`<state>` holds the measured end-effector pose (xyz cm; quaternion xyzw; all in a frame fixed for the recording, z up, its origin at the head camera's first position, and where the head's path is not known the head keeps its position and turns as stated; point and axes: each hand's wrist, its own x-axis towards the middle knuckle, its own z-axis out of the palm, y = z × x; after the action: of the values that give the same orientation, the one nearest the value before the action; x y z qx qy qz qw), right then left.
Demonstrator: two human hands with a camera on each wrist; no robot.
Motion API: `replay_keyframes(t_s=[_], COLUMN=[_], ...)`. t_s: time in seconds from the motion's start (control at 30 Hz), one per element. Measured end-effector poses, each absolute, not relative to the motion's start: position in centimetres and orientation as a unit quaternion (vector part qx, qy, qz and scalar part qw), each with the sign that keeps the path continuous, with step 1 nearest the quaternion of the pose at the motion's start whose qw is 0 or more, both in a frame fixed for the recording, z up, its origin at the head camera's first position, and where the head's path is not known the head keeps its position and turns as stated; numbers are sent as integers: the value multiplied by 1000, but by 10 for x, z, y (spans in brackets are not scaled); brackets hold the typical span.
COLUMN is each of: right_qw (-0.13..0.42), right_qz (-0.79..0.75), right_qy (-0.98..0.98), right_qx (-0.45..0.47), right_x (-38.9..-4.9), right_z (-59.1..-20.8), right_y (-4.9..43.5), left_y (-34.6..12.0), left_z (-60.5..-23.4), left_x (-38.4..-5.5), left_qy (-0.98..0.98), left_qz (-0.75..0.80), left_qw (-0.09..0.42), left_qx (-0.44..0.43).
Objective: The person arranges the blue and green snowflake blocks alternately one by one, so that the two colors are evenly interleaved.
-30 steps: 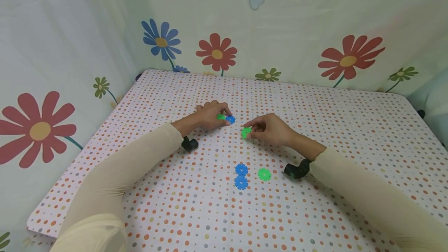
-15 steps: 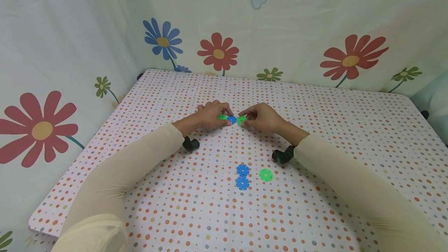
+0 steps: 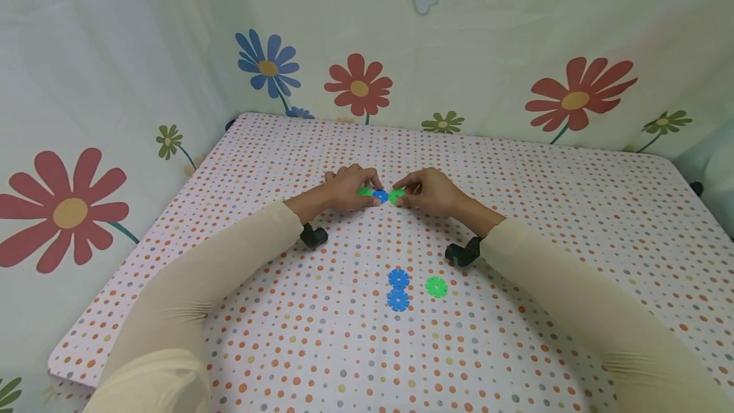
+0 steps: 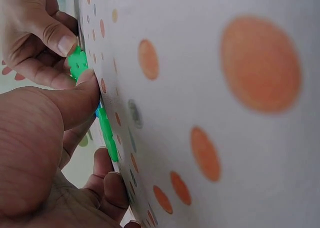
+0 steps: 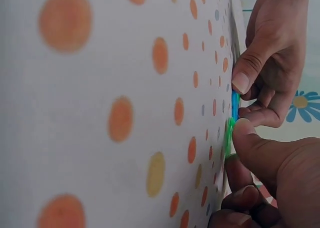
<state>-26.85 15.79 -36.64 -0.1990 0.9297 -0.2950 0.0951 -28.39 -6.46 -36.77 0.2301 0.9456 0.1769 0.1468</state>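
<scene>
My left hand pinches a blue notched disc between thumb and forefinger. A green notched disc lies against the blue one under the left palm, partly hidden by the hand. My right hand pinches another green disc by its right side, its left edge right at the blue disc's rim. In the head view the three form a row close over the tabletop. The right wrist view shows the right thumb on the green disc, with the left hand's blue disc just beyond.
Nearer on the dotted tabletop lie two blue discs joined edge to edge. A loose green disc is to their right. Black wrist-worn devices sit under both wrists. A flower-printed curtain stands behind the table.
My right hand has moved left and away from me, bringing its green disc up to the blue disc. The left hand has stayed nearly still.
</scene>
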Motion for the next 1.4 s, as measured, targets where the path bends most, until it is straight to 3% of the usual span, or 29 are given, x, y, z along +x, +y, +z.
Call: replay_keyframes(t_s=[0.93,1.4], right_qw=[115,93], right_qz=[-302,-285], right_qy=[924,930], right_qx=[-207,-213], right_x=[-273,-271], right_z=[-368,-370], right_y=[161,160], left_y=[-66,-65], left_z=[-370,-370], left_x=[-286,-285], left_qy=[947,945], left_qz=[172,174], left_qw=[144,145], left_qx=[232,234])
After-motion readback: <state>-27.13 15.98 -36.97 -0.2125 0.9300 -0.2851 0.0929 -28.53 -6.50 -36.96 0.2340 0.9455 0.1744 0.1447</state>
